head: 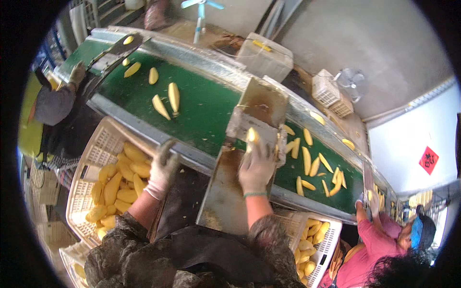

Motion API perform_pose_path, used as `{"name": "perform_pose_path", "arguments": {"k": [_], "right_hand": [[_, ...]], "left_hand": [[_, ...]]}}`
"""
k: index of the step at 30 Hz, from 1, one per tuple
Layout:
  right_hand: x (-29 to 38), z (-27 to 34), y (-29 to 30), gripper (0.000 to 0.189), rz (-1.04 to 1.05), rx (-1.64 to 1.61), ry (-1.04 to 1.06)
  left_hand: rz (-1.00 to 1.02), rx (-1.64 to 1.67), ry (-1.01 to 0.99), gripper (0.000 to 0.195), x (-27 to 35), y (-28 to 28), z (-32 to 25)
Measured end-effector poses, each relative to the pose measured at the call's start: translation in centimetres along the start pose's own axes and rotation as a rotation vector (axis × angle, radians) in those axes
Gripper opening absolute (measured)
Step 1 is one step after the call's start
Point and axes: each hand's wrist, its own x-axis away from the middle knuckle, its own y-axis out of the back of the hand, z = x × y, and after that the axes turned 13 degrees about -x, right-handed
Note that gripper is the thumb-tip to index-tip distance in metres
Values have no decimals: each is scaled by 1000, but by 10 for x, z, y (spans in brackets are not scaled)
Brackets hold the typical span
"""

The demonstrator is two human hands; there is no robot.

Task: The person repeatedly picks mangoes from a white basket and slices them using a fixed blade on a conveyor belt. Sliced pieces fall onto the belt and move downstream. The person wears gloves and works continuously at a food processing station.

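Observation:
My right hand [256,171], in a pale work glove, holds a peeled yellow mango [253,134] at its fingertips over a metal cutting station [254,120]. This station bridges a green conveyor belt [201,111], and a metal plate [219,194] slopes from it towards me. My left hand [162,171], also gloved and slightly blurred, is beside the belt's near metal edge, by the rim of a plastic crate [80,176]. Its fingers are apart, and nothing shows in them. Whole peeled mangoes [124,176] fill much of that crate.
Cut mango slices [307,160] lie on the belt to the right; a few more pieces [174,97] lie left. A second crate [326,248] of mangoes stands at my right. One co-worker [54,108] works at far left, another [381,237] at right. A fan [200,10] stands behind.

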Motion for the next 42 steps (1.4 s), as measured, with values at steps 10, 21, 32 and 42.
{"name": "perform_pose_path", "arguments": {"k": [10, 21, 32, 42], "right_hand": [[-72, -40, -38, 35, 126, -64, -28], [-32, -13, -22, 31, 17, -159, -92], [-47, -46, -33, 37, -91, -287, 35], [91, -23, 57, 37, 58, -361, 72]], "left_hand": [[-107, -575, 604, 51, 70, 186, 213], [232, -1015, 1071, 103, 50, 80, 212], [-496, 258, 897, 79, 83, 183, 259], [837, -1453, 151, 65, 84, 93, 216]]}}
